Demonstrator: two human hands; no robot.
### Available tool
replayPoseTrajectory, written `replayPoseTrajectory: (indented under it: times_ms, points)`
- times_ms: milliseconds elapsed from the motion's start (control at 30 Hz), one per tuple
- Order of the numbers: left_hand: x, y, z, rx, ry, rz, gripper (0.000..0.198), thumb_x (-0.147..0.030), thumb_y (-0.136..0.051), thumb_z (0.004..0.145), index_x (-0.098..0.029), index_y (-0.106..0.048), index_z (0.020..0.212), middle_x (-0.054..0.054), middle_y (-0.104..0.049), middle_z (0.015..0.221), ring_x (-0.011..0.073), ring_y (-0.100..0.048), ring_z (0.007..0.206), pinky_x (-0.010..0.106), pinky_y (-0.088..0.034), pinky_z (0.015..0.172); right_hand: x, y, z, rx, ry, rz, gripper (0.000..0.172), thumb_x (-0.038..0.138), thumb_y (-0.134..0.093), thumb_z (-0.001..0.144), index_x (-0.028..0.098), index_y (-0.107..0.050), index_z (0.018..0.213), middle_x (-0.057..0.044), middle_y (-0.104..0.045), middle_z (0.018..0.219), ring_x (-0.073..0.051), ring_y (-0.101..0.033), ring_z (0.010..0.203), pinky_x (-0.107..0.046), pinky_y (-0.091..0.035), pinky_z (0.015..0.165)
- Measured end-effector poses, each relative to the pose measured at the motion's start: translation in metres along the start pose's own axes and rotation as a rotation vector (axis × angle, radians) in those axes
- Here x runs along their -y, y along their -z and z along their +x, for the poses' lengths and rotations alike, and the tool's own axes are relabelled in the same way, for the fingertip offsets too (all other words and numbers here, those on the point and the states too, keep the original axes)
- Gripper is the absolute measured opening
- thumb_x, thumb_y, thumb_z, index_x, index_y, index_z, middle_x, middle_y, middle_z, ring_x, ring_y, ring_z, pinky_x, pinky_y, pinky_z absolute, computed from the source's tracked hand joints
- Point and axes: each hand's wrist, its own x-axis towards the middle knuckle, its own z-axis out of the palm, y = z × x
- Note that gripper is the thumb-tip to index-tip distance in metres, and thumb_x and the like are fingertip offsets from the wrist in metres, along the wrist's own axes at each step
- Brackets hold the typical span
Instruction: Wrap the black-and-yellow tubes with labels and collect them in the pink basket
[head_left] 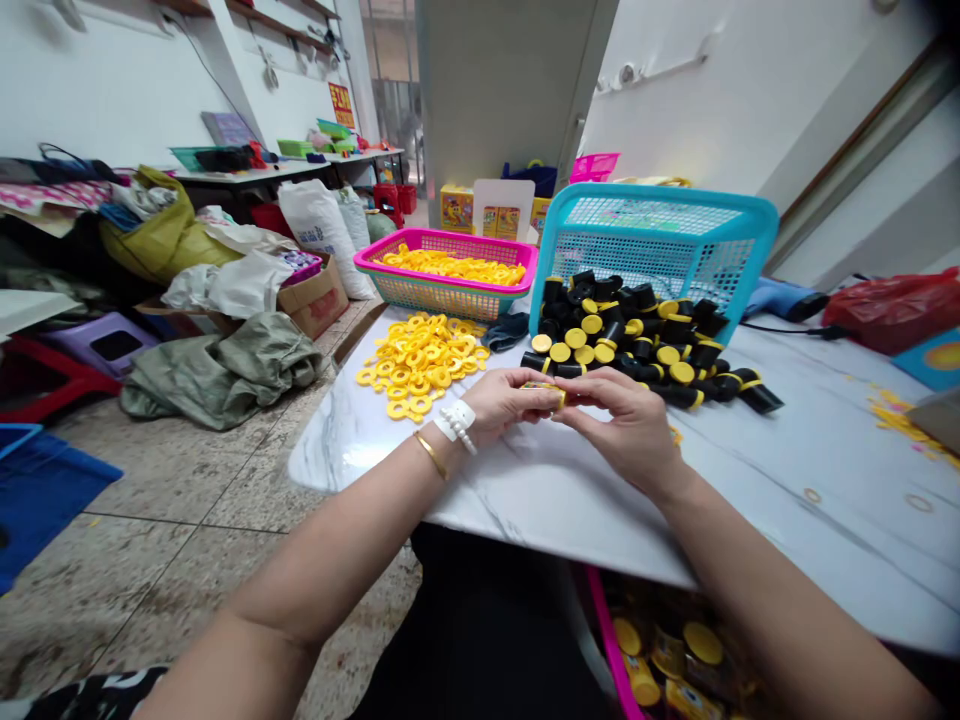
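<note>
- The blue basket [660, 194] stands tipped on the white table [750, 510], its mouth facing the person.
- The left hand [501, 405] is in front of the blue basket, toward its left side, grasping a small yellow piece [553, 398] between thumb and fingers.
- The right hand [628, 425] is also in front of the blue basket; its thumb and fingers are bent in a pinch at the right end of the same piece. The fingers hide much of it, so how firmly this hand grips cannot be told.
- That piece is in front of the blue basket, raised above the table, just on the person's side of the black cups [611, 331].
- These cups, many with yellow caps [681, 373], lie heaped in the blue basket's mouth and spill out before it.
- Left of the blue basket, a loose pile of yellow rings [420, 360] lies on the table.
- Behind that pile, also left of the blue basket, a pink-rimmed basket [431, 298] holds more yellow rings.
- A dark cloth [506, 332] lies just left of the blue basket, beside the ring pile.
- To the right of the blue basket is a red plastic bag [900, 312].
- Below the blue basket's level, under the table edge, a pink-edged bin [611, 650] holds yellow-lidded jars [703, 642].
</note>
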Motion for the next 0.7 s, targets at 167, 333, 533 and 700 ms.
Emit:
replayPoseTrajectory:
  times_ms: [167, 333, 533, 700]
  points:
    - [-0.002, 0.001, -0.005, 0.02, 0.064, -0.005, 0.051, -0.047, -0.087, 0.062, -0.012, -0.069, 0.094, 0.006, -0.068, 0.08, 0.0108, -0.063, 0.064, 0.022, -0.045, 0.06, 0.0, -0.004, -0.002, -0.048, 0.069, -0.052, 0.032, 0.026, -0.072, 0.084, 0.03, -0.071, 0.116, -0.004, -0.07, 0.103, -0.019, -0.069, 0.085, -0.038, -0.063, 0.079]
    - [-0.005, 0.01, -0.006, 0.028, 0.044, 0.051, 0.052, -0.048, -0.086, 0.063, -0.013, -0.066, 0.095, 0.007, -0.069, 0.081, 0.009, -0.06, 0.06, 0.02, -0.043, 0.056, -0.004, -0.005, -0.002, -0.08, 0.046, -0.016, 0.024, 0.026, -0.076, 0.079, 0.026, -0.074, 0.103, -0.005, -0.073, 0.099, -0.021, -0.07, 0.088, -0.039, -0.063, 0.079]
    - [-0.001, 0.007, -0.002, 0.004, -0.214, 0.345, 0.048, -0.045, -0.082, 0.068, -0.013, -0.068, 0.101, 0.002, -0.065, 0.077, 0.008, -0.056, 0.061, 0.02, -0.043, 0.059, -0.008, -0.014, -0.002, -0.109, -0.344, 0.284, 0.029, 0.038, -0.084, 0.069, 0.019, -0.077, 0.089, -0.006, -0.077, 0.08, -0.021, -0.073, 0.071, -0.037, -0.062, 0.07]
    - [-0.001, 0.008, -0.005, 0.039, -0.141, 0.358, 0.059, -0.055, -0.076, 0.072, -0.016, -0.064, 0.114, 0.005, -0.068, 0.081, 0.0111, -0.062, 0.063, 0.021, -0.045, 0.057, -0.011, -0.017, -0.002, -0.106, -0.238, 0.234, 0.03, 0.04, -0.081, 0.072, 0.02, -0.075, 0.094, -0.007, -0.077, 0.09, -0.023, -0.073, 0.079, -0.038, -0.063, 0.076]
